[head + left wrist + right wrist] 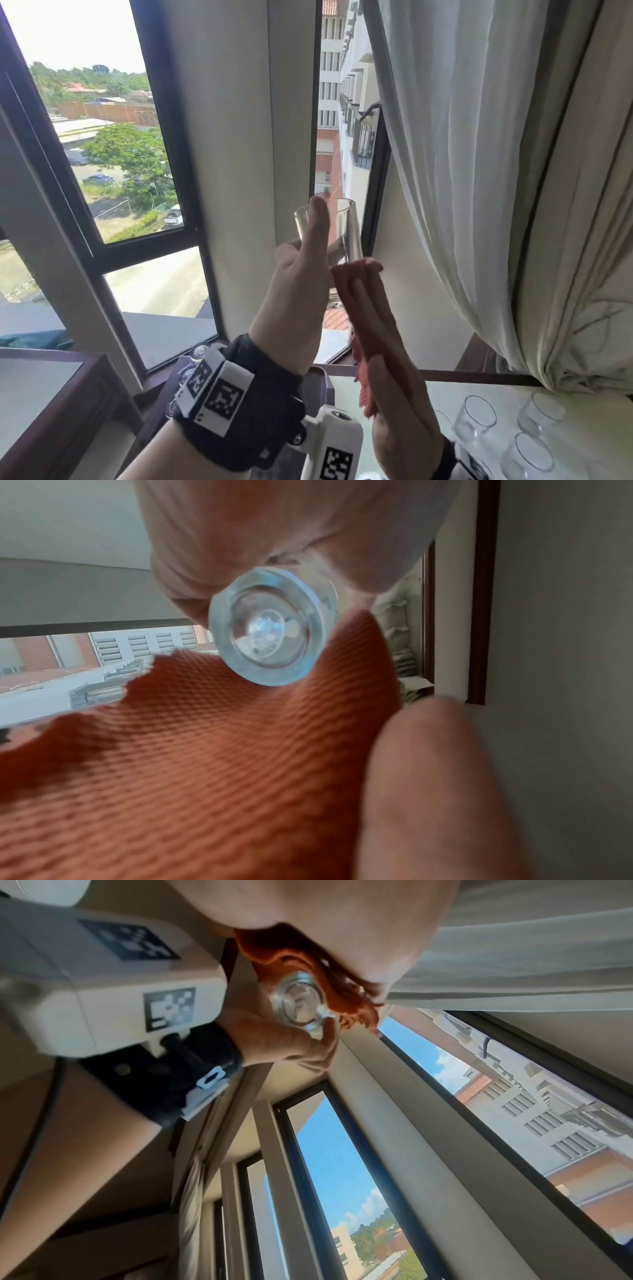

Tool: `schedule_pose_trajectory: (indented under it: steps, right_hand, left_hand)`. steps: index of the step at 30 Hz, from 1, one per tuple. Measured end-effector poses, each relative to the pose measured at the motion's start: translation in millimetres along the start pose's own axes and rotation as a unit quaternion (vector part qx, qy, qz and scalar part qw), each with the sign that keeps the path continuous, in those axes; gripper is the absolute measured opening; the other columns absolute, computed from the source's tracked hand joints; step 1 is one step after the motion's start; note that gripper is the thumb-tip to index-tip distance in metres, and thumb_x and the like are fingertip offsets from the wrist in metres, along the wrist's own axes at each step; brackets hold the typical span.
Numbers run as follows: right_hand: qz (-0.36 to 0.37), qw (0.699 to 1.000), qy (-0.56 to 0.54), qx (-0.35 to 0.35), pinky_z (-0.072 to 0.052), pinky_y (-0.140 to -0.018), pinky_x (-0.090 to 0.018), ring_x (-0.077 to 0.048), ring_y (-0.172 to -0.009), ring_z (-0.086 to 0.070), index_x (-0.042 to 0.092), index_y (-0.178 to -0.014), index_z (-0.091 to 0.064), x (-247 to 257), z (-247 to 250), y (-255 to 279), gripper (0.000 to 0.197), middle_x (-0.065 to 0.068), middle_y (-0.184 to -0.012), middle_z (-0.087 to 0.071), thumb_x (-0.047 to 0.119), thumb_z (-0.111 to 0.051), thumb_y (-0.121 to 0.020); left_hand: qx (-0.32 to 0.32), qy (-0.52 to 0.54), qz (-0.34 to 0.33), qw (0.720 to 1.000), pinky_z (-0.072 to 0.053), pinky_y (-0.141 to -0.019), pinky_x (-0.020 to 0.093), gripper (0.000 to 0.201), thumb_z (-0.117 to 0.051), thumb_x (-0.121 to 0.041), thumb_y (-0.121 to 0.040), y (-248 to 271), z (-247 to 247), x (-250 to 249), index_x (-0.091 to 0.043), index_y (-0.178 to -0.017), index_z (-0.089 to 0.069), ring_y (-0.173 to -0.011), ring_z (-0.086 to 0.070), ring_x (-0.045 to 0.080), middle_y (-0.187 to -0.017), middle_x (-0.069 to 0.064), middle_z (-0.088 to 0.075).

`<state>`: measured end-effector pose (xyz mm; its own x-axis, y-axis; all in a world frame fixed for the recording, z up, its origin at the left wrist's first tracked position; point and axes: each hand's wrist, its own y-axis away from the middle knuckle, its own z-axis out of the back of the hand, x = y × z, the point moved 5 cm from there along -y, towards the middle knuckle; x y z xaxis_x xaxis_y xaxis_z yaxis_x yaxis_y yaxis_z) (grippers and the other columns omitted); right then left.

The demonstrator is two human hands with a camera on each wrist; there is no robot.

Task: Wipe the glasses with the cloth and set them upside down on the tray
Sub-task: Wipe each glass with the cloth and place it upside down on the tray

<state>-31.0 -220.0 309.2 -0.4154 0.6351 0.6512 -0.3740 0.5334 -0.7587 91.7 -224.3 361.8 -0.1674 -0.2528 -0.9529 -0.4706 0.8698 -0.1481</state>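
A clear glass (346, 229) is held up in front of the window, mouth upward. My left hand (301, 274) grips it from the left, fingers curled round its lower part. From below right, my right hand (400, 421) holds an orange cloth (363, 301) draped over its fingers and presses it against the foot of the glass. The left wrist view looks at the thick base of the glass (270, 631) with the cloth (205, 764) under it. In the right wrist view the cloth (274, 953) wraps one side of the glass (299, 1004).
Several upright glasses (476, 421) stand on the glass-topped table at the lower right. A tray (322, 373) lies below my left wrist, with upturned glasses (200, 353) at its far left. A white curtain (479, 171) hangs on the right and window frames stand just ahead.
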Motion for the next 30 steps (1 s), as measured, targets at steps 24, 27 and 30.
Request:
schedule_pose_trajectory:
  steps: [24, 27, 30]
  right_hand:
    - [-0.105, 0.964, 0.236, -0.06, -0.036, -0.11, -0.013, -0.008, -0.133, -0.046, 0.091, -0.115, -0.025, -40, 33, -17, 0.045, 0.019, -0.141, -0.045, 0.089, -0.044, -0.074]
    - [-0.063, 0.995, 0.056, -0.058, -0.039, -0.1, -0.006, -0.008, -0.135, -0.051, 0.069, -0.129, -0.047, -17, 21, -35, 0.037, 0.03, -0.136, -0.057, 0.072, -0.037, -0.093]
    - [0.013, 0.999, 0.036, 0.003, -0.033, -0.113, -0.034, -0.032, -0.137, -0.043, 0.018, -0.149, -0.047, -11, 3, -18, 0.047, -0.004, -0.159, -0.04, 0.035, -0.037, -0.107]
  left_hand:
    - [0.059, -0.086, -0.054, 0.993, -0.053, -0.069, 0.015, 0.073, -0.044, -0.076, -0.09, 20, -14, 28, -0.013, -0.127, -0.052, -0.069, -0.061, -0.001, -0.092, -0.004, -0.063]
    - [0.028, -0.086, -0.045, 0.995, -0.053, -0.076, 0.014, 0.075, -0.038, -0.085, -0.088, 14, -9, 31, -0.022, -0.124, -0.055, -0.084, -0.067, -0.003, -0.116, 0.003, -0.064]
    - [0.009, -0.045, -0.033, 0.998, -0.057, -0.098, 0.043, 0.08, -0.043, -0.086, -0.086, 5, 0, 26, -0.017, -0.123, -0.058, -0.107, -0.07, 0.031, -0.118, 0.022, -0.067]
